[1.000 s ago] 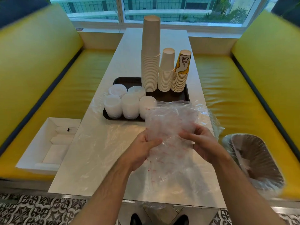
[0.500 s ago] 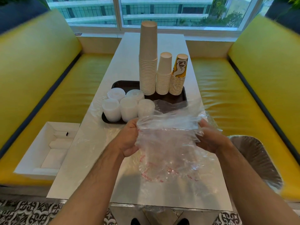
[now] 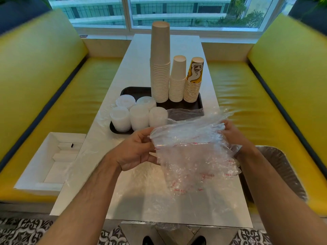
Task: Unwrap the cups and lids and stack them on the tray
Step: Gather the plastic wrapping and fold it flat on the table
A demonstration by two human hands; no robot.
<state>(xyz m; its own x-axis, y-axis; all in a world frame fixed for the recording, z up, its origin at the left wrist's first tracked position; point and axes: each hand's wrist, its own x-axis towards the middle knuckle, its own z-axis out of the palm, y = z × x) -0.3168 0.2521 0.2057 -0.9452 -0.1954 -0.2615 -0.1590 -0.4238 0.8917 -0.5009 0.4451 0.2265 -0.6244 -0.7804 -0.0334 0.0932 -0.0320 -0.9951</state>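
Since a second ago my hands have drawn apart and the wrap [image 3: 192,152], then upright between them, is pulled out wide; the view has tipped down a little too. Left hand [image 3: 136,151] pinches the wrap's left edge, fingers curled; right hand [image 3: 230,132] grips the right edge, fingers bunched into the film and partly hidden by it. Wrap is thin clear plastic, crinkled, with small red print; its long axis now runs left to right, held above the near table [image 3: 177,206], lower part hanging loose.

Tray [image 3: 134,91] is dark, rectangular with rounded corners, long axis across the table, just beyond the wrap. On it, three stacks of paper cups, mouths down, upright: tall stack [image 3: 160,68], white stack [image 3: 177,80], printed stack [image 3: 193,80] with a yellow-and-brown top cup. Lids [image 3: 138,115] sit in five short white translucent stacks at the tray's left front.

Table is white, glossy, narrow, running away toward a window [image 3: 177,11]; more clear film lies flat on its left side. Yellow padded benches [image 3: 53,94] flank it. A white box [image 3: 51,161] sits on the left bench; a bin [image 3: 279,172] lined with plastic sits on the right. Patterned tile floor [image 3: 23,230] below.
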